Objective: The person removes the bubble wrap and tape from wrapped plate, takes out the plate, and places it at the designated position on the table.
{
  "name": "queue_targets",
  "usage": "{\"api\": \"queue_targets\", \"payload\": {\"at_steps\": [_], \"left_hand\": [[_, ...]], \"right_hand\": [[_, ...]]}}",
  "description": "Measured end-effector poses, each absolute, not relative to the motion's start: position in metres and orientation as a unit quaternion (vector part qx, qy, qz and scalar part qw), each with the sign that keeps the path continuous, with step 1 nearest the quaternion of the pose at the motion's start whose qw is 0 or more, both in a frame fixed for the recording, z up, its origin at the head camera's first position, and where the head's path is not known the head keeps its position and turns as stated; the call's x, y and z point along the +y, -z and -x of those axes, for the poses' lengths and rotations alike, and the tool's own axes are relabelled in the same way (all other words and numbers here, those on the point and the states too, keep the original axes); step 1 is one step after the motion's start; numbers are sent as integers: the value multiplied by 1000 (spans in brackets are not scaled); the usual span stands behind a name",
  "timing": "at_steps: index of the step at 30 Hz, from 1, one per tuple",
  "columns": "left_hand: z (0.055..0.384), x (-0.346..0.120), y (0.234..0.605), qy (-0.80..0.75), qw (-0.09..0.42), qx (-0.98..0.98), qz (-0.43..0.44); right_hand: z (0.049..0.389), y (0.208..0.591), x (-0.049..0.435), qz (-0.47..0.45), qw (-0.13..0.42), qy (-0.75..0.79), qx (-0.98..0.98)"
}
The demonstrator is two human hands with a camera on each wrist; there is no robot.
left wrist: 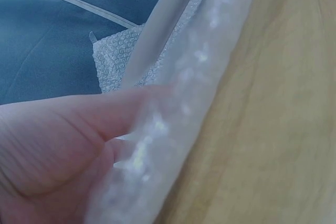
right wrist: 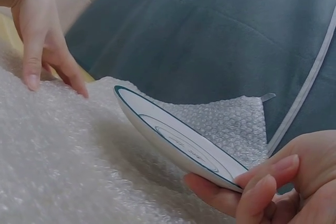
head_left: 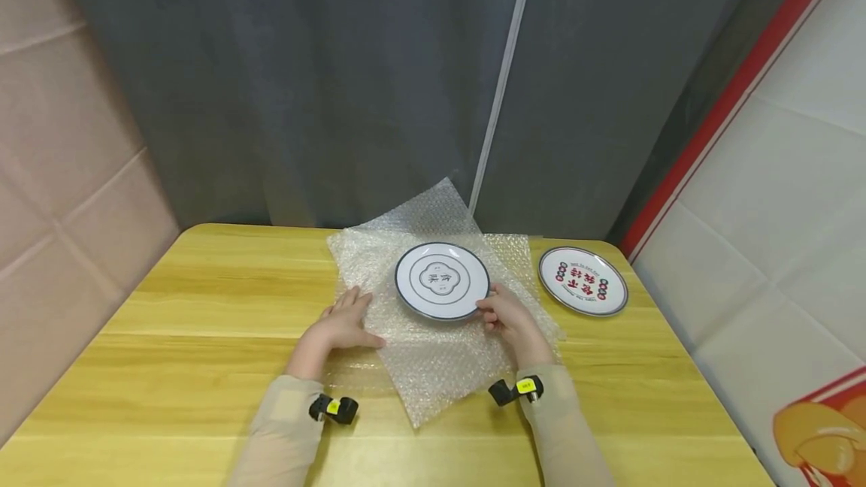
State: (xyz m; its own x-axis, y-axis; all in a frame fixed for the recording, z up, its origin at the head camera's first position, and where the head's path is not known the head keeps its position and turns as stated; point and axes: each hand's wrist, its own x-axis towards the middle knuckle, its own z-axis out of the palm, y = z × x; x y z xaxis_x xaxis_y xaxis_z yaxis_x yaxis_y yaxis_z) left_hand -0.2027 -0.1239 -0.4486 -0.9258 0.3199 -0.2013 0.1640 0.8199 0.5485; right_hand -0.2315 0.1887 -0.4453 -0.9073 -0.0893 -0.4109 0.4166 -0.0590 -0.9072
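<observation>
A white plate [head_left: 442, 281] with a dark blue rim and a printed emblem is held by its right edge in my right hand [head_left: 510, 320]. The right wrist view shows that plate [right wrist: 178, 142] tilted and raised off the bubble wrap [right wrist: 63, 150], its rim pinched between thumb and fingers. Spread fingers of my left hand [head_left: 346, 322] rest on the left side of the bubble wrap [head_left: 433, 374] in the head view. From the left wrist, the hand [left wrist: 58, 150] lies against a raised fold of the wrap [left wrist: 173, 114], which hides some fingertips.
A second plate [head_left: 583, 282], with red lettering and a dark rim, lies at the table's right. The wooden table [head_left: 203, 367] meets a dark grey curtain [head_left: 338, 96] at the back. Overlapping sheets of wrap reach the rear edge.
</observation>
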Motion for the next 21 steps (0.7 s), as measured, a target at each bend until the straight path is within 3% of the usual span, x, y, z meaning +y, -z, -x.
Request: {"api": "queue_targets", "payload": {"at_steps": [21], "left_hand": [[202, -124, 447, -274, 144, 942, -130]], "right_hand": [[235, 441, 223, -141, 136, 737, 646]]}}
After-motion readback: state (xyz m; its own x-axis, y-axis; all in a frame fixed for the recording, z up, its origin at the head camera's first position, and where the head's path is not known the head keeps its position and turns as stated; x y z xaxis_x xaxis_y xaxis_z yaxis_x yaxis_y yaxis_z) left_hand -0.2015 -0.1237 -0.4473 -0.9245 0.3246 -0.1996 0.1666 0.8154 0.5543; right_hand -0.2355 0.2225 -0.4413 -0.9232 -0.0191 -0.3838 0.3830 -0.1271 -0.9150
